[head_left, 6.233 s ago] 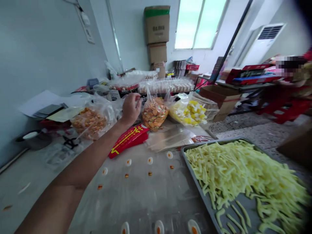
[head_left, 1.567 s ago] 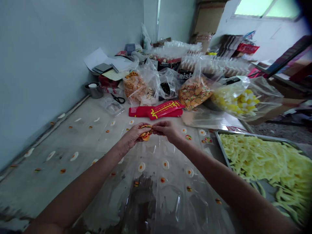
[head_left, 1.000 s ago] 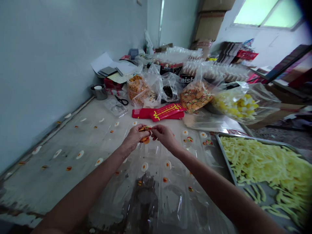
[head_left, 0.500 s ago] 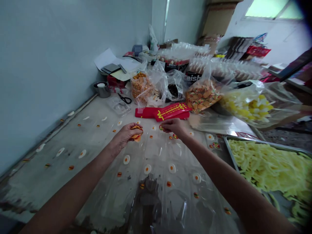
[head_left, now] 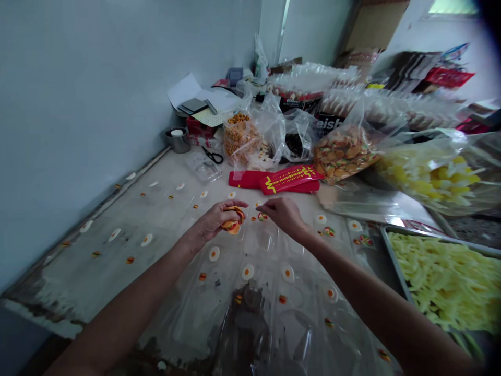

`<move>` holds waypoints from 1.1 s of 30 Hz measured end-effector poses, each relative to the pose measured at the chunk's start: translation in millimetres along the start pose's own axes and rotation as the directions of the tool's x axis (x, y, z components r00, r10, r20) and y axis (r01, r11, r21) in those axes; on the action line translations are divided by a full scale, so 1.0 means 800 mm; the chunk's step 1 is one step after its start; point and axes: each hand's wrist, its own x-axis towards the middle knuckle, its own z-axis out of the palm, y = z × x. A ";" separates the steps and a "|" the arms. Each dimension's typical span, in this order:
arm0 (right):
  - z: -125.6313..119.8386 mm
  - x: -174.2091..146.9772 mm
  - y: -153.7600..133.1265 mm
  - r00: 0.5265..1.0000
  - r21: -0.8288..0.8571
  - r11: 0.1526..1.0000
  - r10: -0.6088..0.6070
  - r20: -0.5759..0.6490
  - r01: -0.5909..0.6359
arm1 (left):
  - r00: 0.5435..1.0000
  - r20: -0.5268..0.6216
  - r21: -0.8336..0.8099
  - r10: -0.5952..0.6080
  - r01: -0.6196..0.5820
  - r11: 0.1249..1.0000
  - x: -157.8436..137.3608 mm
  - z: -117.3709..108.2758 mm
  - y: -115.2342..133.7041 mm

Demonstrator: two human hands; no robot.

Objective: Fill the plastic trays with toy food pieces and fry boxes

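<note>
My left hand [head_left: 216, 221] is closed around a stack of small round orange pizza-shaped candies [head_left: 234, 221], above clear plastic trays [head_left: 270, 239] spread over the table. To its right, my right hand [head_left: 284, 211] has its fingers drawn together, and I see nothing between them. Just below those fingertips a single pizza-shaped candy [head_left: 263, 215] lies in a tray, beside a small burger candy [head_left: 253, 219]. Fried-egg candies [head_left: 248, 272] and more burger candies sit in rows across the trays. Two more pizza-shaped candies [head_left: 329, 231] lie to the right of my right wrist.
Red printed packaging [head_left: 287, 180] lies beyond my hands. Behind stand clear bags of candies [head_left: 344, 156], scissors [head_left: 212, 155] and a grey mug [head_left: 177, 140]. A metal tray [head_left: 397, 266] of pale yellow strips is at the right. A wall runs along the left.
The view has turned slightly left, so everything shifts right. A pizza-shaped candy that was at my right fingertips now lies in the tray beneath them. My left hand still holds its stack.
</note>
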 end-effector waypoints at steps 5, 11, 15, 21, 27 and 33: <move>0.001 0.003 -0.057 0.972 0.268 0.937 -0.235 0.010 0.223 | 0.998 0.061 0.013 0.022 -0.023 1.000 0.003 0.009 -0.004; 0.016 0.024 -0.051 0.954 0.693 0.697 -0.042 0.297 -0.185 | 0.999 0.053 0.053 -0.004 0.001 0.999 -0.010 -0.007 -0.005; 0.022 0.048 -0.028 0.917 0.802 0.448 0.144 0.372 -0.395 | 0.991 -0.128 0.033 -0.045 0.049 0.998 -0.029 -0.045 -0.001; 0.041 0.083 -0.040 0.983 0.556 0.811 0.140 0.119 -0.182 | 0.955 -0.296 -0.047 0.027 -0.042 0.998 -0.048 -0.088 0.008; 0.065 0.067 -0.053 0.881 -0.227 0.855 -0.425 0.209 0.466 | 0.916 -0.398 -0.095 0.056 -0.102 0.990 -0.053 -0.086 0.006; 0.056 0.048 -0.063 0.899 -0.215 0.875 -0.405 0.164 0.433 | 0.935 -0.339 -0.133 0.105 -0.158 0.978 -0.044 -0.086 -0.001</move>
